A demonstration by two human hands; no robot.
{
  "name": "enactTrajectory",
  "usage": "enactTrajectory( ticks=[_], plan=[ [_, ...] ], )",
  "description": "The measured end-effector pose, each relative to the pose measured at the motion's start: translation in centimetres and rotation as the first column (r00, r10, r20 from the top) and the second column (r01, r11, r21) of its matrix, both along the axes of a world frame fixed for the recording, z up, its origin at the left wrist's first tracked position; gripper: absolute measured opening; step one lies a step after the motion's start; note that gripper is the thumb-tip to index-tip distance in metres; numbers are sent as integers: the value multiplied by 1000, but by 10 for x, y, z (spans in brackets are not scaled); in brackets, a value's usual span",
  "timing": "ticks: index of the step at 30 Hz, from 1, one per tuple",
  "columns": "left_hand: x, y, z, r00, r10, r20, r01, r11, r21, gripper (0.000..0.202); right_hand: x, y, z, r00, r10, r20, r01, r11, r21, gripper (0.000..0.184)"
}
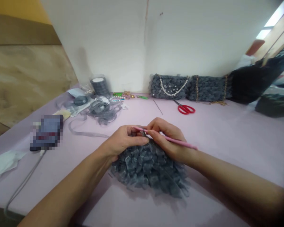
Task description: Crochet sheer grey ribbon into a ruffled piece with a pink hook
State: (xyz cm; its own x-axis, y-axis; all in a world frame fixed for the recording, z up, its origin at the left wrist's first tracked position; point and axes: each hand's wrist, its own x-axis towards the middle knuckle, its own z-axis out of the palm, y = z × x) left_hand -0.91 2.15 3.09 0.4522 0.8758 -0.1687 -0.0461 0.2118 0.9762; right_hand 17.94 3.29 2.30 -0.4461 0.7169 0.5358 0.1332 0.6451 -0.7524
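Left hand [125, 140]: fingers [138, 141] pinching one grey ribbon crochet piece [149, 168]
Right hand [168, 140]: fingers [156, 125] gripping one pink crochet hook [180, 142]
Piece: on the bench [227, 142], beneath both hands
Behind: two grey bags [169, 87], one pair of red scissors [186, 109]

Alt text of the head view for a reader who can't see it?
The right hand holds a pink crochet hook against a grey ruffled ribbon piece gripped by the left hand on a lilac table. Beyond lie a ribbon roll, red-handled scissors and a pearl-strapped grey bag.
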Motion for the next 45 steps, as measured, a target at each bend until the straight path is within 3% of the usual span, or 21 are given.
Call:
enactTrajectory(
  ticks=[2, 4, 9, 13, 17, 19, 23, 25, 31, 35, 45],
  plan=[
    [7, -2, -4, 997, 52, -63, -45, 994, 100, 22, -1, 0, -1, 994, -95, 52, 87, 987, 136, 24],
    [10, -3, -6, 982, 110, -156, -74, 972, 222, 26, 1, 0, 5, 975, -170, 140, 150, 978, 142, 27],
    [10, -6, -5, 918, 217, -332, -68, 911, 408, 39, 8, -5, 24, 930, -147, 337, 184, 980, -81, 36],
    [2, -2, 1, 908, 204, -367, -3, 877, 480, 37, 8, -4, 23, 968, -108, 227, 168, 949, -266, 40],
    [-15, 9, 8, 907, 264, -329, -41, 831, 554, 28, 11, 1, 21, 988, -64, 140, 107, 941, -320, 37],
    [-22, 13, 8, 922, 250, -295, -67, 854, 516, 30, 13, 3, 20, 990, -49, 131, 88, 946, -311, 38],
    [-26, 11, 3, 997, 24, -69, -2, 951, 308, 52, 18, 6, 20, 989, 11, 145, 32, 955, -294, 39],
    [-25, 9, 2, 1000, -9, -22, 15, 968, 250, 51, 20, 7, 22, 987, 43, 156, 3, 958, -287, 38],
    [-18, 4, 4, 999, -34, 31, 27, 981, 195, 59, 25, 6, 29, 976, 102, 190, -48, 961, -272, 38],
    [-9, 0, 4, 998, 13, 57, -22, 987, 156, 64, 25, 5, 30, 973, 131, 191, -75, 959, -275, 39],
    [-1, -5, 8, 999, 37, -15, -34, 989, 144, 73, 24, 6, 29, 977, 135, 166, -82, 952, -295, 39]
  ],
)
